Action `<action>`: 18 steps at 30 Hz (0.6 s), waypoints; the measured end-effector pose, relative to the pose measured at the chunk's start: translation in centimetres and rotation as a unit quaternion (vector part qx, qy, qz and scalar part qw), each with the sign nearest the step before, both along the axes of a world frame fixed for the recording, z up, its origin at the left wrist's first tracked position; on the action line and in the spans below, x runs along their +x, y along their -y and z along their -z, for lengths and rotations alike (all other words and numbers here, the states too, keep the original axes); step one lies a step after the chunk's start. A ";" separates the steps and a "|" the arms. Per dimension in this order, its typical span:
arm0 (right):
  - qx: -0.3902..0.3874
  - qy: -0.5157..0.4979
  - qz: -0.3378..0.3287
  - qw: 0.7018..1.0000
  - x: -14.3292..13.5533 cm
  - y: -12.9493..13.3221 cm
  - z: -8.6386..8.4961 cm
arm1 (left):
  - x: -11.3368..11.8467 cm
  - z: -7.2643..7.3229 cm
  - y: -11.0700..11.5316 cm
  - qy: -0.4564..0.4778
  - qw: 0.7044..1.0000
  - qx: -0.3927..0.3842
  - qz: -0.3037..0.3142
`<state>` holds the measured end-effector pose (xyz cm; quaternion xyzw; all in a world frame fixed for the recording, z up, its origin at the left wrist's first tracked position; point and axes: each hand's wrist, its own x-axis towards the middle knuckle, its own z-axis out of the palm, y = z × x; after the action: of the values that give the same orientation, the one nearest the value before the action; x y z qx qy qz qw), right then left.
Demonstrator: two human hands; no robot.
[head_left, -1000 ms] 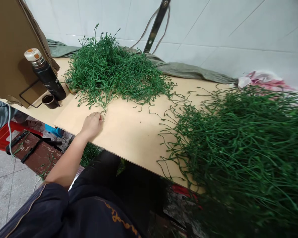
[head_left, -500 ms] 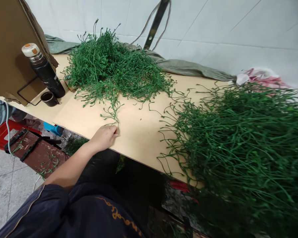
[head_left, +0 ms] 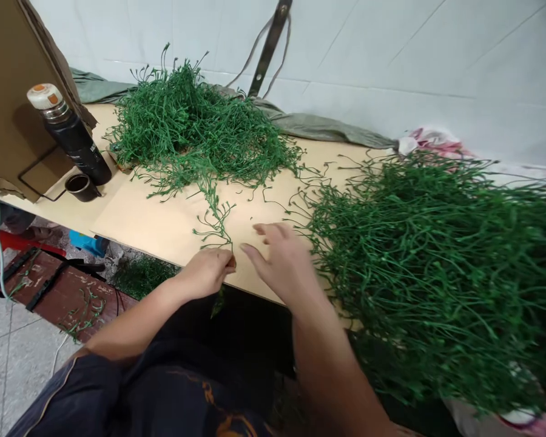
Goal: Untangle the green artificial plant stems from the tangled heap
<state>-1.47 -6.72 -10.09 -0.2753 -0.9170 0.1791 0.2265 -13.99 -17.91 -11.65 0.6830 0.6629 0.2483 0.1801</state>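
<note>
My left hand is closed at the table's front edge, gripping a small bunch of thin green stems. The stems have small knobbed tips and fan out beyond my fingers towards the back. To its right, my right hand hovers over the board, slightly blurred, thumb and fingers apart and holding nothing. A tangled heap of short green stems lies behind my hands. A larger pile of long green stems spreads out to the right, its loose tips close to my right hand.
On the left of the pale tabletop stand a black flask, a dark cup and a cardboard box. Grey cloth runs along the tiled wall. Below, a brown bench carries stem scraps.
My right hand has come into view from below and reached over the table beside my left. My left hand keeps its grip on the stems. The view has shifted slightly.
</note>
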 end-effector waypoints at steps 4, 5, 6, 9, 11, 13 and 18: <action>-0.220 0.047 0.017 0.974 -2.4 0.4 0.9 | 1.0 0.6 0.1 -0.020 0.999 0.010 0.027; -0.227 0.060 0.020 0.972 -2.7 0.3 0.9 | 1.0 0.6 0.1 -0.026 0.999 0.013 0.035; -0.221 0.065 0.024 0.973 -2.8 0.3 0.8 | 0.8 0.6 0.2 -0.027 0.999 0.022 0.041; -0.196 0.031 0.041 0.979 -1.9 0.1 0.2 | -0.5 -0.4 0.2 -0.014 0.995 0.093 0.013; -0.200 -0.004 0.040 0.979 -0.5 0.1 -0.3 | -1.7 -1.4 -0.3 -0.018 0.987 0.154 -0.030; -0.212 -0.018 0.024 0.977 1.0 0.4 -0.7 | -2.9 -2.1 -1.6 -0.046 0.980 0.184 -0.059; -0.214 -0.022 0.026 0.976 4.5 1.5 -1.4 | -5.0 -1.7 -6.2 -0.161 0.981 0.085 -0.064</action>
<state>3.00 -8.20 -8.68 -0.3373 -0.8446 0.3715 0.1867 -19.02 -11.72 -9.97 0.6831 0.7020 0.2013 -0.0040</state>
